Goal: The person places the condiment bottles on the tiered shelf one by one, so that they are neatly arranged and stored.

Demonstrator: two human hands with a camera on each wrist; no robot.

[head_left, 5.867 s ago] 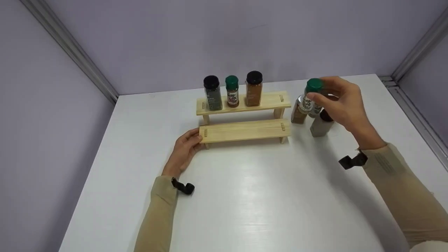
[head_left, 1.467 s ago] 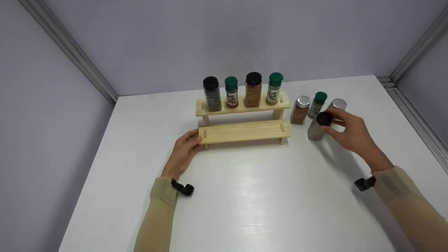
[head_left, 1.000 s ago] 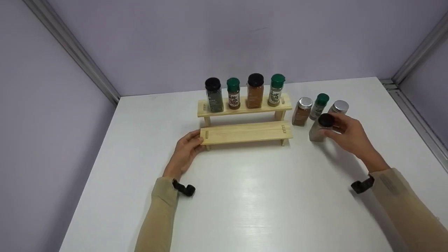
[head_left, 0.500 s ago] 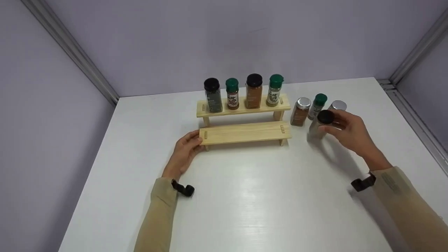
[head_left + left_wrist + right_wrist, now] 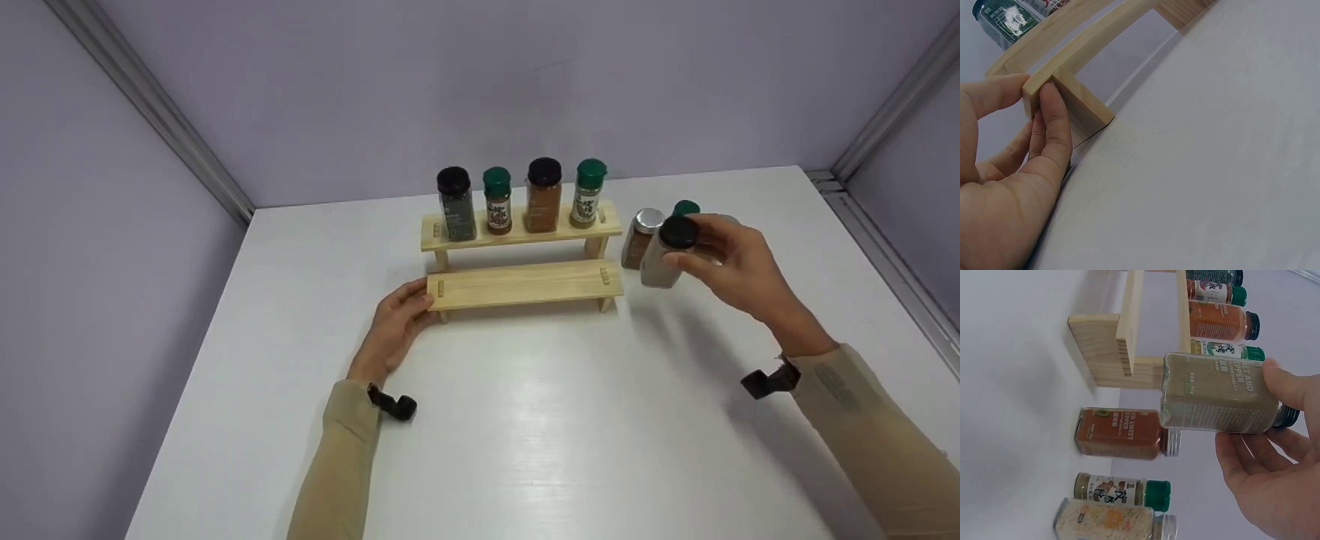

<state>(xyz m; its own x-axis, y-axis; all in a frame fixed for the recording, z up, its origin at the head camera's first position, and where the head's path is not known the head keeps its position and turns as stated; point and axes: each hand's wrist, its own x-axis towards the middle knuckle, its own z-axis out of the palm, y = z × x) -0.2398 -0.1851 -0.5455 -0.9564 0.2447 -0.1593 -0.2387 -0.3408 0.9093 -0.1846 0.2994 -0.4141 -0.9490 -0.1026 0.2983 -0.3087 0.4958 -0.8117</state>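
My right hand (image 5: 739, 262) grips a square glass spice jar (image 5: 1219, 394) with a black lid and greyish-beige powder, thumb on one side and fingers on the other. The jar hangs above the table, right of the two-tier wooden spice rack (image 5: 525, 285). My left hand (image 5: 394, 322) pinches the left end of the rack's lower shelf, thumb on top and fingers beneath, as the left wrist view shows. On the upper shelf stand several jars: a black-lidded dark one (image 5: 457, 206), a green-capped red one (image 5: 498, 202), a black-lidded orange one (image 5: 544, 199) and a green-capped one (image 5: 587, 196).
Behind the held jar stand a silver-lidded jar of red-brown powder (image 5: 1120, 433), a green-capped jar (image 5: 1112, 489) and a silver-lidded jar of pale grains (image 5: 1106, 520). The white table (image 5: 525, 435) meets purple-grey walls at the back.
A green-capped jar moved from my right hand onto the upper shelf's right end. My right hand then took the black-lidded jar, lifting it up and leftward. My left hand kept its place.
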